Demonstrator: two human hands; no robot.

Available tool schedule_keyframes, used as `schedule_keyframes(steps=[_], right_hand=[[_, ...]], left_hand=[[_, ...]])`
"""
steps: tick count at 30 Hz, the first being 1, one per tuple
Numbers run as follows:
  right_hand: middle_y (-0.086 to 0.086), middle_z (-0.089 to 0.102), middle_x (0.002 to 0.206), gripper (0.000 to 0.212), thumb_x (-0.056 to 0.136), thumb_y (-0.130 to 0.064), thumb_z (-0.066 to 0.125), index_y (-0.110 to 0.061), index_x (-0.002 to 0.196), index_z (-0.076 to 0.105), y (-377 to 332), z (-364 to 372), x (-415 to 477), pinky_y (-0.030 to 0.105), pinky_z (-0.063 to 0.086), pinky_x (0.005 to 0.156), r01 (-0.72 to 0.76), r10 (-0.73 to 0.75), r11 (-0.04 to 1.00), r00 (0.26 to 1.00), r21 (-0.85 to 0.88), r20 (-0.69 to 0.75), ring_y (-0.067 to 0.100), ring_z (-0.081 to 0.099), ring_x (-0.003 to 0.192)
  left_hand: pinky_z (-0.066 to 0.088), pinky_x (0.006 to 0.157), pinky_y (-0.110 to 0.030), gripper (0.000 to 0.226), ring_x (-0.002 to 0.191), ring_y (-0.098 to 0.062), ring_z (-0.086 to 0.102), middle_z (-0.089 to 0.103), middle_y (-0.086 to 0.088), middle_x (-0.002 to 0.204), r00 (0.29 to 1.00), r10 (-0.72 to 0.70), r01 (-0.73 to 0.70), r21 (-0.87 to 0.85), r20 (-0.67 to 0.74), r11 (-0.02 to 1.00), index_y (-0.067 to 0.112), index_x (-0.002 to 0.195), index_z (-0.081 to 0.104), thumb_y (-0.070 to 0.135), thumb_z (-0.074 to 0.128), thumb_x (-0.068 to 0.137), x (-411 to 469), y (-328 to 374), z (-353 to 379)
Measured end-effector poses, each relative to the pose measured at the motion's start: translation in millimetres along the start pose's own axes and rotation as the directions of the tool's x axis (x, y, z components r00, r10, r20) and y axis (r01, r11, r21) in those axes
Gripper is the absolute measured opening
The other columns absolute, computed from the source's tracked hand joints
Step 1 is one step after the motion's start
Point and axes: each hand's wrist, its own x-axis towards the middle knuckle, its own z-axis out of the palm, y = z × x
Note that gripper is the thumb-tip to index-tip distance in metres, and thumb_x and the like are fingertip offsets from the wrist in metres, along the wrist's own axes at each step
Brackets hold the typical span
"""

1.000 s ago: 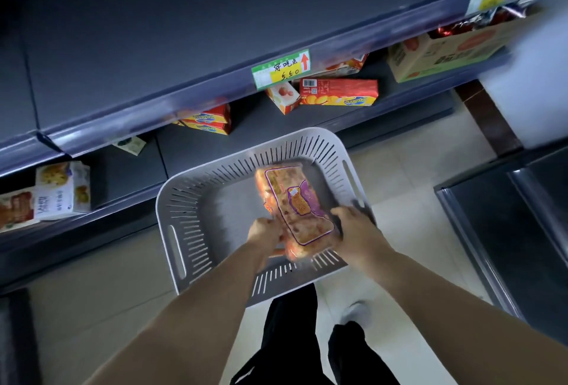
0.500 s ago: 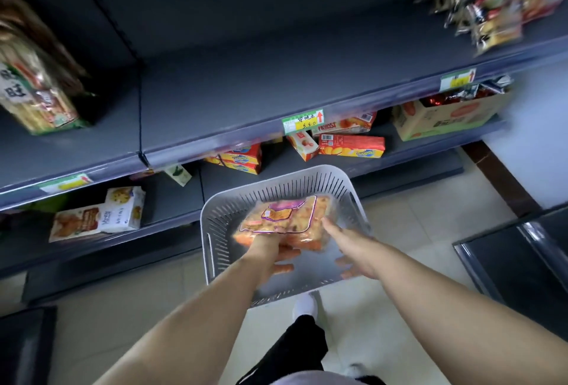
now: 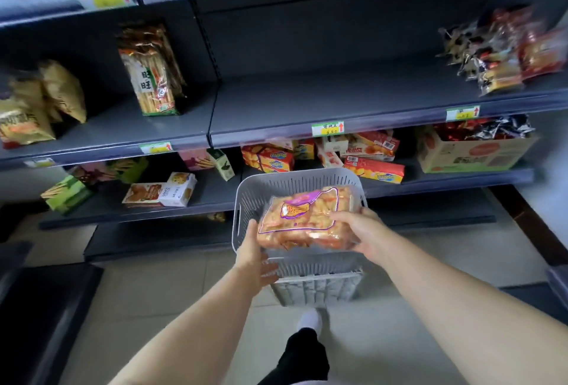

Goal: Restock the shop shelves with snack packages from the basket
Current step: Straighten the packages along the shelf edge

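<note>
While fingers grip packet, tag reads 5.50.

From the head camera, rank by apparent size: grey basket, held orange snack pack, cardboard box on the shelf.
Largest: grey basket.
Then orange snack pack and cardboard box look alike; the pack is nearer, so unranked.
</note>
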Motion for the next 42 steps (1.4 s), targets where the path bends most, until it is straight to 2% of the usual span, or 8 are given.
schedule_keyframes(steps=[6, 12, 17, 20, 24, 29, 36, 42], right_hand=[[0.004, 0.068, 0.107, 0.068, 0.076, -0.003, 0.079, -0.022, 0.129, 0.040, -6, 18, -37, 0.031, 0.056, 0.057, 0.109, -0.106, 0.994, 0.983, -0.012, 0.150, 0.021, 0.070, 0.078], [0.005, 0.067, 0.111, 0.068, 0.076, -0.001, 0.077, -0.028, 0.123, 0.038, -36, 55, -73, 0.035, 0.057, 0.062, 0.264, -0.268, 0.963, 0.911, 0.055, 0.313, 0.026, 0.071, 0.083], [0.004, 0.062, 0.116, 0.062, 0.078, -0.005, 0.074, -0.027, 0.126, 0.042, -81, 88, -108, 0.044, 0.059, 0.078, 0.472, -0.471, 0.876, 0.799, 0.097, 0.374, 0.028, 0.068, 0.095], [0.002, 0.058, 0.116, 0.058, 0.079, -0.007, 0.074, -0.028, 0.121, 0.040, -116, 105, -127, 0.048, 0.057, 0.086, 0.591, -0.578, 0.800, 0.711, 0.104, 0.401, 0.028, 0.065, 0.102], [-0.002, 0.058, 0.110, 0.055, 0.082, -0.005, 0.072, -0.025, 0.121, 0.039, -158, 126, -144, 0.033, 0.055, 0.073, 0.718, -0.692, 0.686, 0.593, 0.118, 0.411, 0.016, 0.064, 0.095], [-0.003, 0.063, 0.114, 0.050, 0.084, -0.013, 0.072, -0.029, 0.123, 0.046, -211, 160, -138, 0.041, 0.054, 0.092, 0.810, -0.785, 0.576, 0.511, 0.111, 0.350, 0.017, 0.065, 0.101], [-0.004, 0.050, 0.124, 0.066, 0.065, -0.069, 0.061, -0.043, 0.125, 0.056, -305, 233, -105, 0.047, 0.051, 0.094, 0.866, -0.901, 0.379, 0.425, -0.327, 0.082, 0.020, 0.055, 0.113], [0.010, 0.037, 0.132, 0.051, 0.095, -0.045, 0.055, -0.034, 0.143, 0.045, -378, 299, -74, 0.045, 0.044, 0.101, 0.820, -0.932, 0.346, 0.358, -0.455, -0.064, 0.029, 0.040, 0.126]], left_hand=[[0.052, 0.098, -0.045, 0.042, 0.100, -0.028, 0.068, 0.071, -0.014, 0.100, 0.994, 0.090, -0.099, -0.196, -0.055, 0.976, 0.015, 0.101, 0.062, 0.056, 0.058, 0.091, -41, 13, -48], [0.059, 0.067, -0.043, 0.061, 0.090, -0.032, 0.069, 0.072, -0.011, 0.104, 0.956, 0.239, -0.273, -0.219, -0.169, 0.937, 0.020, 0.113, 0.063, 0.067, 0.070, 0.074, -76, 36, -72], [0.060, 0.077, -0.043, 0.028, 0.090, -0.027, 0.069, 0.069, -0.012, 0.104, 0.859, 0.415, -0.506, -0.381, -0.298, 0.774, 0.016, 0.110, 0.060, 0.027, 0.073, 0.087, -108, 80, -93], [0.056, 0.069, -0.034, 0.043, 0.082, -0.025, 0.067, 0.069, -0.013, 0.106, 0.775, 0.524, -0.630, -0.369, -0.352, 0.684, 0.017, 0.123, 0.053, 0.027, 0.074, 0.086, -128, 112, -105], [0.058, 0.083, -0.041, 0.070, 0.096, -0.029, 0.068, 0.064, -0.013, 0.125, 0.699, 0.624, -0.714, -0.376, -0.348, 0.590, 0.021, 0.141, 0.042, 0.028, 0.078, 0.082, -144, 167, -123], [0.059, 0.071, -0.036, 0.063, 0.069, -0.022, 0.069, 0.068, -0.009, 0.117, 0.613, 0.708, -0.786, -0.365, -0.351, 0.499, 0.018, 0.139, 0.046, 0.022, 0.077, 0.085, -153, 242, -135], [0.060, 0.080, -0.041, 0.057, 0.093, -0.024, 0.071, 0.069, -0.010, 0.115, 0.506, 0.803, -0.847, -0.355, -0.314, 0.395, 0.017, 0.135, 0.049, 0.016, 0.075, 0.084, -135, 373, -149], [0.059, 0.079, -0.039, 0.055, 0.094, -0.025, 0.070, 0.067, -0.007, 0.113, 0.407, 0.866, -0.910, -0.213, -0.290, 0.356, 0.016, 0.133, 0.047, 0.019, 0.074, 0.086, -107, 482, -161]])
